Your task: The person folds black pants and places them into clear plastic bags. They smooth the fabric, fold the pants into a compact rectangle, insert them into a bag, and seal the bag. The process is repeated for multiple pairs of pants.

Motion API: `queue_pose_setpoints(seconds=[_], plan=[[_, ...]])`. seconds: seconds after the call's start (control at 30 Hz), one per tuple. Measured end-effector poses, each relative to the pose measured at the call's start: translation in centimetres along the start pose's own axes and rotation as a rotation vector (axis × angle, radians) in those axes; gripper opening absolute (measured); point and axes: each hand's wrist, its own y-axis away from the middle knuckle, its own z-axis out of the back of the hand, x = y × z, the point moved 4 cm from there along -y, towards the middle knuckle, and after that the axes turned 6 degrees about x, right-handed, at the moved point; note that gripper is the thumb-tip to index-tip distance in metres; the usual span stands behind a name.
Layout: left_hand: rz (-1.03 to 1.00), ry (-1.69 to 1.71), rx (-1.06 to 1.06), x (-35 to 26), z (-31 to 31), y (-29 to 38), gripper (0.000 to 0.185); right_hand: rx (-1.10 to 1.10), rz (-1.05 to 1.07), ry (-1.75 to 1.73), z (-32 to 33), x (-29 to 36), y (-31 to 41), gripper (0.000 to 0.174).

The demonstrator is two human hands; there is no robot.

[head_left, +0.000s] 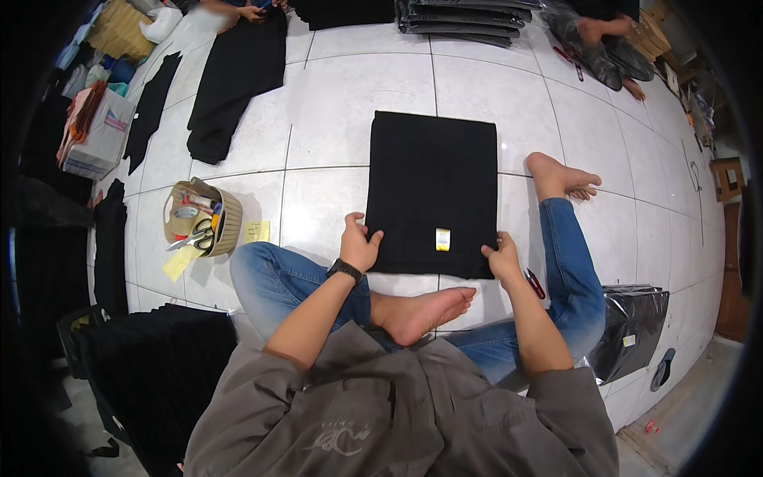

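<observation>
A folded black cloth [432, 179] lies flat on the white tiled floor in front of me, with a small white and yellow label [442, 239] on its near part. My left hand [360, 243] grips its left edge near the lower corner, thumb on top. On the opposite side, my right hand [502, 257] pinches the right edge close to the near corner. The fingers beneath the cloth are partly hidden. Red-handled thread snips [534, 284] rest on the floor just right of my right hand.
Left stands a beige basket [226, 223] with scissors [204, 235] and tape [183, 218]. Stacked black cloth [161, 358] is at lower left; plastic-wrapped black packages [635, 334] lie right. Another person's hand [253, 13] touches black cloth [244, 71]; a second person [602, 36] sits upper right.
</observation>
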Motion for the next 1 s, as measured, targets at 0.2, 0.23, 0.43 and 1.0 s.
queue_pose_setpoints(seconds=[0.2,0.23,0.43,1.0], plan=[[-0.291,-0.255,-0.083,-3.1,3.4,-3.8,0.080,-0.164,0.116,0.256,2.2,4.6,-2.1,0.069],[-0.418,-0.266,-0.115,-4.5,4.1,-6.0,0.072,-0.219,0.262,0.236,2.4,7.1,-3.5,0.065],[-0.707,-0.466,-0.243,-11.8,4.4,-19.4,0.040,-0.461,0.680,0.620,3.4,19.6,-13.5,0.039],[-0.389,-0.208,0.196,-12.3,4.8,-24.6,0.030,0.002,0.311,-0.065,5.6,18.0,-19.3,0.025]])
